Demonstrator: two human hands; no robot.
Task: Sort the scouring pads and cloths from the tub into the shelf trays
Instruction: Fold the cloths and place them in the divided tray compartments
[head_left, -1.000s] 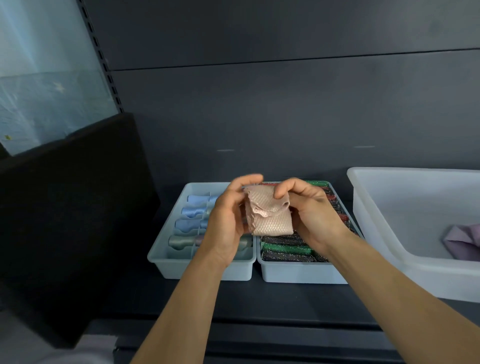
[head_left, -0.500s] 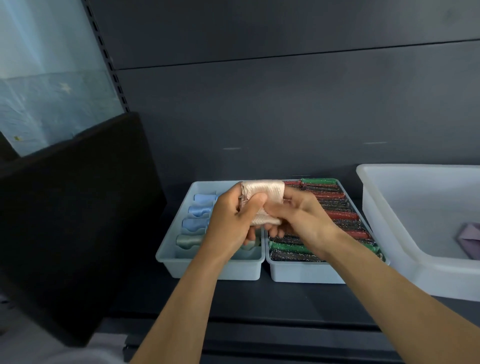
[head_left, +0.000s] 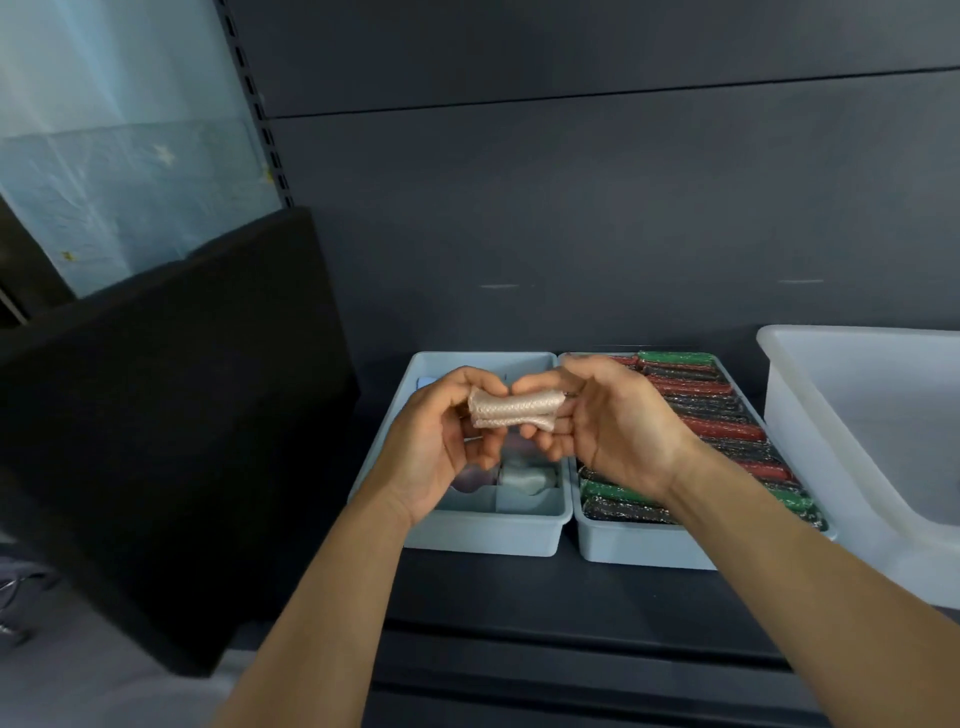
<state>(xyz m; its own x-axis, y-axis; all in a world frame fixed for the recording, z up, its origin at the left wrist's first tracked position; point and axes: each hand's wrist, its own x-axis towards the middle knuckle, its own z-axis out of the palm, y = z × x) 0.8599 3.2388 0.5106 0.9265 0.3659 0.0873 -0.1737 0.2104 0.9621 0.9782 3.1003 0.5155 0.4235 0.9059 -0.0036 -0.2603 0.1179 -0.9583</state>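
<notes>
Left hand (head_left: 441, 441) and right hand (head_left: 608, 431) are above the cloth tray (head_left: 483, 535). Each pinches one end of a folded pink cloth (head_left: 514, 410) between thumb and curled fingers. The cloth is horizontal, clear of the tray. Rolled cloths (head_left: 524, 478) lie inside the tray. Just right of it: pad tray (head_left: 639, 551), packed with scouring pads (head_left: 722, 431). Further right: white tub (head_left: 810, 415).

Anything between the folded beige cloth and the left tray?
Nothing visible. The left hand and right hand pinch the folded cloth over the left tray; below lie only rolled cloths already filed, though the hands hide its middle.
</notes>
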